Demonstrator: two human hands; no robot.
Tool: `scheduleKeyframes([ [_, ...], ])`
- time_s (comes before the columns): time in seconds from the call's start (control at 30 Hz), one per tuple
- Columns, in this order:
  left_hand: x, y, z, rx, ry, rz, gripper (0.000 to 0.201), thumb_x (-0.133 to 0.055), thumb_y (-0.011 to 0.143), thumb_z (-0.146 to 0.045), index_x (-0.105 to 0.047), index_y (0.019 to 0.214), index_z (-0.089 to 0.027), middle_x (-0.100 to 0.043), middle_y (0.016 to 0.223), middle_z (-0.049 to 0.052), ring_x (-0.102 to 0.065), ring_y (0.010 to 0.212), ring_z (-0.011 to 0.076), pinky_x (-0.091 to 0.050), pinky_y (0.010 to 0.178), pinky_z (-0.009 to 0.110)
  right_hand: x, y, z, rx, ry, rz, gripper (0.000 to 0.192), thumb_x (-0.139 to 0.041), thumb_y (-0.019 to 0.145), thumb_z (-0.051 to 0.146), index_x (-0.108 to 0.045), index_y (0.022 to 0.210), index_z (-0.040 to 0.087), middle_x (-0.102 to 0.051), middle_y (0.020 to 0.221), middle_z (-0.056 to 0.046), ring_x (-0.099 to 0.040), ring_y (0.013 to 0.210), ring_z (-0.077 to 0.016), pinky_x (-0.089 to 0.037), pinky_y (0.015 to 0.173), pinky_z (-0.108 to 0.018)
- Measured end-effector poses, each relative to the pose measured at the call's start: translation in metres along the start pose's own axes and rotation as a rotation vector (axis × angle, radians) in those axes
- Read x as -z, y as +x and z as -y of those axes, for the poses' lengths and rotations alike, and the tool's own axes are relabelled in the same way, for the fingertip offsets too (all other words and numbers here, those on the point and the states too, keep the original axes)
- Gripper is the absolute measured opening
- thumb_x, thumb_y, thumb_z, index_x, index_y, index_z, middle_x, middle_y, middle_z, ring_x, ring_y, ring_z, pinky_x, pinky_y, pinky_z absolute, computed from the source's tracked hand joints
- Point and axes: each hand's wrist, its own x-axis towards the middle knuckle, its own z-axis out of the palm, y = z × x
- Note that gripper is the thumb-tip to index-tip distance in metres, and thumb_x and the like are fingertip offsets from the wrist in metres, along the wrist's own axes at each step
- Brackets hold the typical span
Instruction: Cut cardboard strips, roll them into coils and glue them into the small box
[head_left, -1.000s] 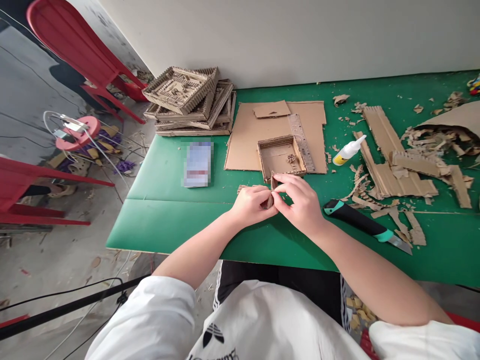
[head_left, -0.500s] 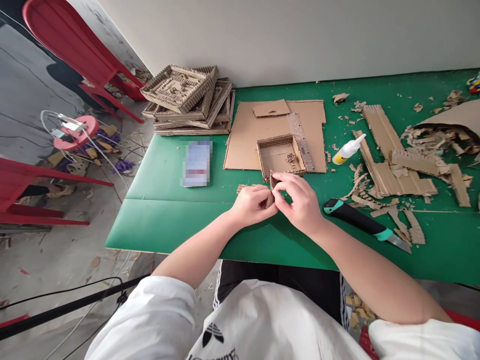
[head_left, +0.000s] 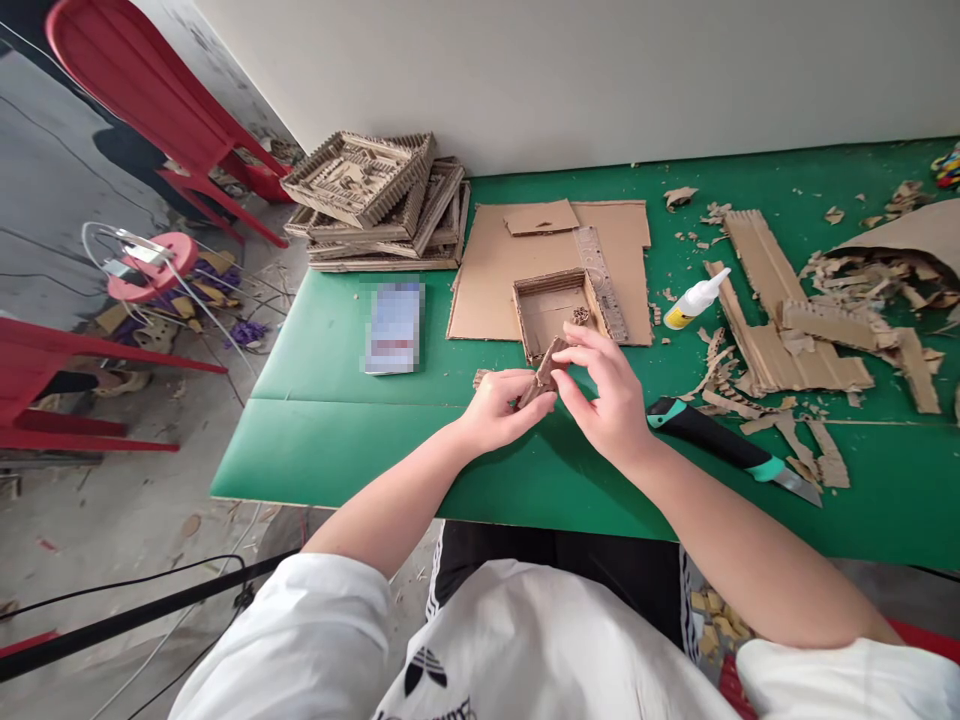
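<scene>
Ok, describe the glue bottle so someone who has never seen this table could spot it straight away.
Start at the green table and find the flat cardboard sheet in its middle. Just right of that sheet, left of the ridged cardboard strips, lies the glue bottle: small, white with a yellow base, the only thing among the scraps that is not brown.

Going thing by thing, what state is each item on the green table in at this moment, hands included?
left hand: pinching small cardboard piece
right hand: fingers on the same piece
small cardboard tray: open, upright, on flat cardboard sheet
utility knife: lying flat, blade out
glue bottle: on its side, cap on
finished trays: stacked
</scene>
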Motion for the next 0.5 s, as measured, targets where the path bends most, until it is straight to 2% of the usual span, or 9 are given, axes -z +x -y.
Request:
scheduleKeyframes([
  [0.17,0.0012,0.0011,-0.0019,0.056,-0.082,0.055,0.036,-0.047,0.088,-0.033,-0.047,0.057,-0.016,-0.058,0.055,0.000,-0.052,0.054,0.0092,-0.040,0.055,0.022,-0.0005,0.0006,-0.0011,-0.024,0.057,-0.012,0.017,-0.054,0.085,0.012,-0.059,0.097,0.021,-0.068,0.103,-0.008,-0.065,0.102,-0.0176,-0.054,0.090,-0.034],
  [0.33,0.0018,-0.0008,-0.0008,0.190,-0.123,0.032,0.037,-0.041,0.089,-0.034,-0.048,0.058,-0.015,-0.050,0.055,-0.001,-0.043,0.051,0.0079,-0.036,0.052,0.022,-0.0011,0.0012,-0.0024,0.009,0.031,-0.045,0.018,-0.056,0.083,0.008,-0.061,0.097,0.020,-0.068,0.102,-0.009,-0.065,0.100,-0.0170,-0.054,0.089,-0.032],
  [0.4,0.0017,-0.0025,0.0015,0.231,-0.155,0.007,0.030,-0.042,0.088,-0.032,-0.054,0.067,-0.014,-0.049,0.056,-0.002,-0.042,0.051,0.0079,-0.035,0.051,0.022,-0.0010,0.0014,-0.0023,0.019,0.018,-0.058,0.019,-0.057,0.083,0.008,-0.062,0.097,0.020,-0.068,0.101,-0.008,-0.065,0.099,-0.0169,-0.055,0.088,-0.032],
  [0.5,0.0007,-0.0053,0.0058,0.267,-0.235,-0.032,0.027,-0.045,0.087,-0.031,-0.062,0.097,-0.012,-0.054,0.063,-0.001,-0.046,0.055,0.0092,-0.038,0.052,0.022,-0.0006,0.0018,-0.0015,0.022,0.006,-0.069,0.019,-0.057,0.083,0.009,-0.063,0.097,0.021,-0.069,0.100,-0.008,-0.066,0.097,-0.0168,-0.056,0.087,-0.032],
])
